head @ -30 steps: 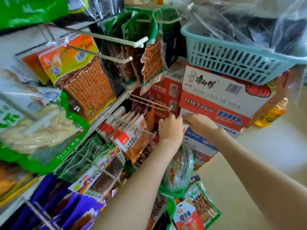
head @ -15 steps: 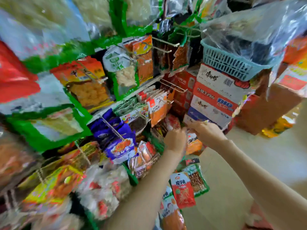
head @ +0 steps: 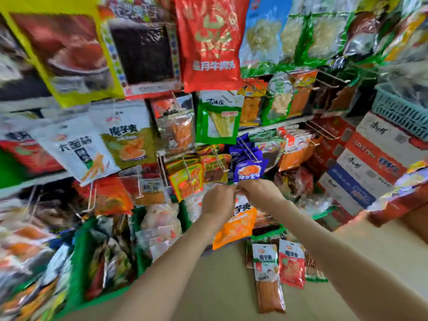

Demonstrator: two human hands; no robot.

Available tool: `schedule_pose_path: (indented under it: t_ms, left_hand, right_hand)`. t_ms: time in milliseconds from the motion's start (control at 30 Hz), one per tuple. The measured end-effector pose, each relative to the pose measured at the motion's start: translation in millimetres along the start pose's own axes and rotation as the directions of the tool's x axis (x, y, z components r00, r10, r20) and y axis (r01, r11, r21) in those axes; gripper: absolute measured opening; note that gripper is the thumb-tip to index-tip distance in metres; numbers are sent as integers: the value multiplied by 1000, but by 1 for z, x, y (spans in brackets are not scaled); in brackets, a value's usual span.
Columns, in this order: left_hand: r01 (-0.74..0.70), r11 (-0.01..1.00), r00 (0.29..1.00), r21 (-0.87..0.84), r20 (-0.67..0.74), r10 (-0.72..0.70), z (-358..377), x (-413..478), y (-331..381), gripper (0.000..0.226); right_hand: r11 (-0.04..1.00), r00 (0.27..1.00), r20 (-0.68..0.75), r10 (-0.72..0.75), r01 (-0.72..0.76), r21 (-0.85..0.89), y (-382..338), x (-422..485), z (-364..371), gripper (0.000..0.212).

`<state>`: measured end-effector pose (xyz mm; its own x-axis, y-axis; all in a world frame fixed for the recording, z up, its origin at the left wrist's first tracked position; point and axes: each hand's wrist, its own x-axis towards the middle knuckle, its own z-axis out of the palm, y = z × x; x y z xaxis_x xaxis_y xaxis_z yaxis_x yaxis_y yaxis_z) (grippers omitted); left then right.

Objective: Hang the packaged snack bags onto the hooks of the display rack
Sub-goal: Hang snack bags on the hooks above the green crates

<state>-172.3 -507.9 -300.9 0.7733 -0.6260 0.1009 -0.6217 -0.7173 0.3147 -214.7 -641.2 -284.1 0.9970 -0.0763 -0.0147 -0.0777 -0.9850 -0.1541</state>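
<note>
Both hands meet in front of the display rack. My left hand (head: pixel 218 202) and my right hand (head: pixel 259 193) pinch the top edge of an orange-and-white snack bag (head: pixel 238 224), which hangs down below them. Just above the hands a blue snack bag (head: pixel 249 171) hangs at the front of a wire hook (head: pixel 249 148). Several more hooks with bags stand to the left and right, among them one holding yellow-orange bags (head: pixel 187 180). The picture is blurred by motion.
Loose snack bags (head: pixel 278 265) lie on the tan floor below my right arm. Stacked cartons (head: pixel 368 163) rise at the right with a teal basket (head: pixel 400 110) on top. Large bags, one of them red (head: pixel 209 42), hang overhead.
The view has swung left and pulled back along the rack. Both hands have dropped from the upper hooks to a lower row, and now hold an orange-and-white bag between them.
</note>
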Motion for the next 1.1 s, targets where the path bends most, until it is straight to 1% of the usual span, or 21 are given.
schedule_pose_path:
  t_ms: [167, 300, 400, 467, 533, 633, 767, 867, 967, 1033, 1100]
  left_hand:
    - [119, 992, 992, 33, -43, -118, -52, -60, -98, 27]
    - [167, 986, 973, -12, -160, -166, -107, -115, -184, 29]
    - [161, 987, 959, 11, -238, -154, -151, -158, -248, 28]
    - [150, 986, 949, 76, -292, -122, -178, -182, -292, 24]
    - [177, 977, 938, 116, -319, -132, -201, -205, -331, 20]
    - [211, 967, 921, 140, -361, -148, -229, -231, -382, 22]
    - [257, 961, 903, 104, -379, -200, -249, -253, -440, 18]
    - [281, 958, 881, 60, -411, -233, -259, -259, -475, 20]
    - [313, 949, 854, -26, -430, -293, -271, -260, -506, 21]
    - [340, 936, 836, -87, -427, -344, -281, -259, -529, 27]
    - [358, 926, 827, -117, -421, -373, -291, -260, -551, 26]
  right_hand:
    - [986, 987, -28, -161, 160, -41, -122, 25, -4, 24]
    - [965, 964, -31, -263, 264, 5, -233, 51, -10, 24]
    - [938, 939, -75, -336, 341, 60, -311, 67, -10, 25]
    - [912, 916, -120, -383, 396, 108, -360, 77, -8, 25]
    - [878, 889, -134, -437, 454, 150, -407, 86, -3, 24]
    - [836, 858, -150, -490, 512, 198, -469, 98, 3, 19]
    - [793, 835, -199, -513, 550, 262, -527, 117, 14, 17]
    - [782, 830, -190, -524, 557, 280, -559, 139, 23, 17]
    - [729, 790, -222, -571, 612, 305, -588, 167, 26, 14]
    - [684, 765, -242, -597, 642, 345, -608, 186, 27, 13]
    - [668, 754, -263, -602, 656, 353, -628, 203, 28, 14]
